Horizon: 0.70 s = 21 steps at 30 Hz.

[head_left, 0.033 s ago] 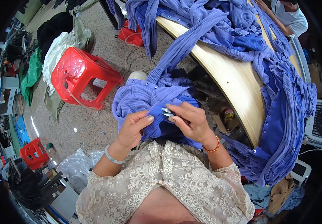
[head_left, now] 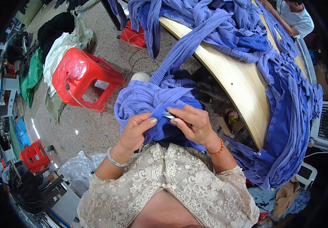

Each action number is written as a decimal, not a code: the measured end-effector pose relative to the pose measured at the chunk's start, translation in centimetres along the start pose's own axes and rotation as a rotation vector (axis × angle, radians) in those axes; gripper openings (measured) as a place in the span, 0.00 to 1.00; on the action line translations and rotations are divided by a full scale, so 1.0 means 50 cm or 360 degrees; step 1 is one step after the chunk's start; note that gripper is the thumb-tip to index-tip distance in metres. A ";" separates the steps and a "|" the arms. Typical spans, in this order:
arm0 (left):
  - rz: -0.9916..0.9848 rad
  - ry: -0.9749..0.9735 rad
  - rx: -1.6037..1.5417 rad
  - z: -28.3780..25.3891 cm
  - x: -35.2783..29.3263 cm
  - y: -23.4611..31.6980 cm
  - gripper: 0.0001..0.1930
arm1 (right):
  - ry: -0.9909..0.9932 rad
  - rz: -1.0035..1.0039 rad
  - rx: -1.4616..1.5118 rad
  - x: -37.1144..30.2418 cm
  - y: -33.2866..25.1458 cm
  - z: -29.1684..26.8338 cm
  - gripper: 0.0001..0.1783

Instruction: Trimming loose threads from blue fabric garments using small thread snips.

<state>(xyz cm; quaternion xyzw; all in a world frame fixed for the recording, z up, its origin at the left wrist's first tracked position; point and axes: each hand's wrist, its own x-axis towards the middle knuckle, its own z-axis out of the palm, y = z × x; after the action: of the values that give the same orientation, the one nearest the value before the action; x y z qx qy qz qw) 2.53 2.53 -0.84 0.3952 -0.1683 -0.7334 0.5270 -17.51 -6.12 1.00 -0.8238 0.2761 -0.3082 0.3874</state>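
A blue-purple ribbed garment [head_left: 133, 100] with small metal eyelets lies over my lap. My left hand [head_left: 133, 131] pinches a smooth edge of it between thumb and fingers. Close by on the right, my right hand [head_left: 192, 121] is closed around small thread snips [head_left: 168, 115], whose silvery blades point left against the fabric. The handle is mostly hidden by my fingers, and I cannot tell whether the blades touch a thread.
A wooden table [head_left: 225, 72] curves from ahead to my right, heaped with more blue-purple garments [head_left: 285, 125]. Ahead left stands a red plastic stool [head_left: 82, 78]. A cardboard box [head_left: 228, 119] sits beneath the table edge. Across the table is another person [head_left: 295, 19].
My right hand has shifted very slightly to the left, and the snips' blades look closer together. My left hand stays in place on the garment.
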 end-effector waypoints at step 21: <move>0.0046 -0.0012 0.0184 -0.011 0.004 -0.004 0.12 | 0.0121 0.0443 0.0265 0.013 -0.007 0.029 0.05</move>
<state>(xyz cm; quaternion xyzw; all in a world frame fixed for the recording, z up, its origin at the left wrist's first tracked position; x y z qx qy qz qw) 2.80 2.53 -1.38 0.4197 -0.2181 -0.7162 0.5132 -15.95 -5.70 0.71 -0.7304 0.3755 -0.3043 0.4826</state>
